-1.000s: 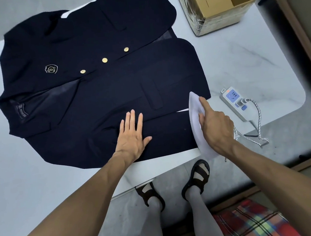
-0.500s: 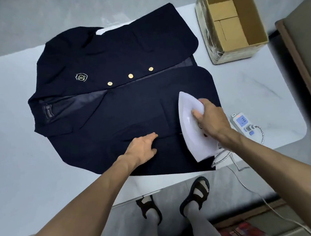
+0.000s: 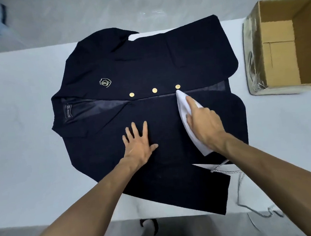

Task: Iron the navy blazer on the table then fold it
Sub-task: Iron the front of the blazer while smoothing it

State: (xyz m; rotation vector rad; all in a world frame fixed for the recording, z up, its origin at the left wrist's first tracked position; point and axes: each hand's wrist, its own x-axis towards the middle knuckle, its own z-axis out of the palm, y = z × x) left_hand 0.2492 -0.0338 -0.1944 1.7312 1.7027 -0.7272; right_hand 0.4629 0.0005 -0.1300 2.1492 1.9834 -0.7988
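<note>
Navy blazer lies flat, front up, across the white table. White iron sits on the blazer, tip just below the gold buttons. Right hand grips the iron, index finger extended along it. Left hand presses flat on the blazer, fingers spread, left of the iron. Cardboard box stands right of the blazer.

The blazer at centre frame is plain dark navy, with three gold buttons and a pale-outlined crest — its lining a shinier navy. The iron is white, the table pale grey-white. Upper right — a tan cardboard box.
</note>
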